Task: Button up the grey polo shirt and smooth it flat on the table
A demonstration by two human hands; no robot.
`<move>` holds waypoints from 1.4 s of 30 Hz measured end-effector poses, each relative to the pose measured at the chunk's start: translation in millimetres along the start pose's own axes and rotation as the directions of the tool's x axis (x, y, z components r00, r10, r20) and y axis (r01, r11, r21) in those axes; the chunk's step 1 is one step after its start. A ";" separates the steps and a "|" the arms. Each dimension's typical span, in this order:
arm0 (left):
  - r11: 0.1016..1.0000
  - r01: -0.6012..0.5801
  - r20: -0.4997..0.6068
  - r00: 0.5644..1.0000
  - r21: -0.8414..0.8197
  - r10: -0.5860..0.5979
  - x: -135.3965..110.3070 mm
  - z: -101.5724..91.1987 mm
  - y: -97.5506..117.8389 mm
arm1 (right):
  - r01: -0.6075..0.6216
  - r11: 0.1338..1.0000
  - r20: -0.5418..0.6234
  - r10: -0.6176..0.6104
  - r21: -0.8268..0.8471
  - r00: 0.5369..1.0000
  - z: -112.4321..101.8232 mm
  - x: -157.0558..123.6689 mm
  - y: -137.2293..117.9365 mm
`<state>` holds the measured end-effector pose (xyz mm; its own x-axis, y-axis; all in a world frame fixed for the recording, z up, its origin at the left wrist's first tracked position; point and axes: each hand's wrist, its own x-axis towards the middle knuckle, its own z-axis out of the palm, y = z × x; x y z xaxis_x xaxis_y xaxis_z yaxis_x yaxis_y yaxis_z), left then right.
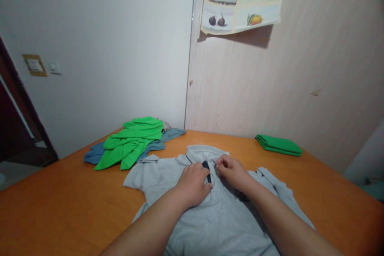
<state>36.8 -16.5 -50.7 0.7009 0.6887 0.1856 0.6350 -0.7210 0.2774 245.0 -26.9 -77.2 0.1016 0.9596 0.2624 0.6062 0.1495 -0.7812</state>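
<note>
A light grey polo shirt (192, 228) lies spread front side up on the table, its collar (205, 151) toward the wall. Its neck opening shows a dark inner strip (207, 165). My left hand (195, 182) rests on the chest just left of this opening, thumb apart from the fingers, pressing on the cloth. On the other side of the opening, my right hand (231, 170) is closed, with thumb and forefinger pinching the shirt's edge below the collar. Whether a button is between those fingertips is too small to tell.
A loose heap at the back left has a bright green garment (135, 140) over blue-grey cloth (94, 154). A folded green cloth (279, 145) lies at the back right of the orange table (75, 208). Behind it the wall bears a fruit poster (243, 2).
</note>
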 end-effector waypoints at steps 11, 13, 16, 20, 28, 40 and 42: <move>1.000 0.017 0.030 0.999 0.010 -0.018 0.0 1.4 0.2 | -0.001 0.982 0.226 0.044 -0.189 0.973 1.5 -10.1 -15.8; 1.000 0.021 0.034 0.999 0.008 -0.021 0.1 1.9 0.2 | -0.017 0.982 0.230 0.061 -0.186 0.971 1.9 -10.3 -16.1; 1.000 0.020 0.033 0.999 0.005 -0.020 -0.2 1.6 0.6 | -0.018 0.985 0.234 0.059 -0.174 0.970 3.3 -10.3 -14.6; 1.000 0.016 0.032 0.999 0.016 -0.016 -0.5 0.2 0.9 | 0.004 0.978 0.223 0.044 -0.208 0.974 5.9 -10.0 -12.9; 1.000 0.017 0.019 1.000 0.017 -0.017 1.2 1.3 0.6 | -0.057 0.921 0.138 0.119 -0.386 0.983 13.2 -15.0 -30.2; 1.000 0.004 0.005 1.000 0.008 -0.004 -0.4 0.4 -0.1 | -0.075 0.934 0.079 0.109 -0.349 0.991 17.6 -8.0 -14.5; 1.000 -0.001 0.007 1.000 0.005 0.001 -0.2 0.0 0.3 | -0.073 0.962 0.113 0.106 -0.265 0.988 14.5 -7.4 -11.4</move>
<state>36.8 -16.8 -50.6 0.7041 0.6872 0.1792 0.6355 -0.7223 0.2727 225.9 -32.2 -78.5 0.0755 0.9908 0.1122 0.7842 0.0105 -0.6204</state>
